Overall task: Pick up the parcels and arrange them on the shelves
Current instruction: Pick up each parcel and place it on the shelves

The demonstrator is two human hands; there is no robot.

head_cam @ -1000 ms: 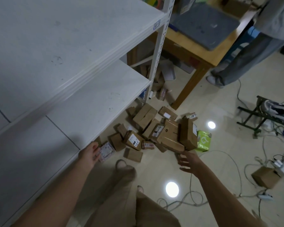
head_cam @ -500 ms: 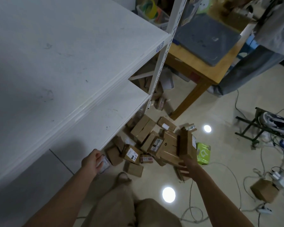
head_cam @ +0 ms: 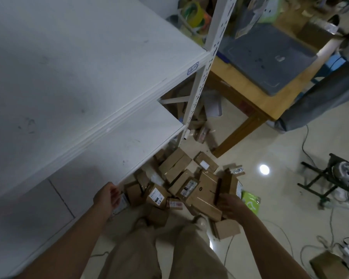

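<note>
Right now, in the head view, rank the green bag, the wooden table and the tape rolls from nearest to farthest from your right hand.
1. The green bag, on the floor just right of the right hand.
2. The wooden table, ahead, beyond the parcel pile.
3. The tape rolls, farthest, behind the shelf post.

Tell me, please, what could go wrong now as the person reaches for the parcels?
The right hand reaches into a loose pile of parcels; lifting one may topple its neighbours. A small parcel lies right by the shoe and could be stepped on. Cables trail across the floor nearby and might catch a foot.
</note>
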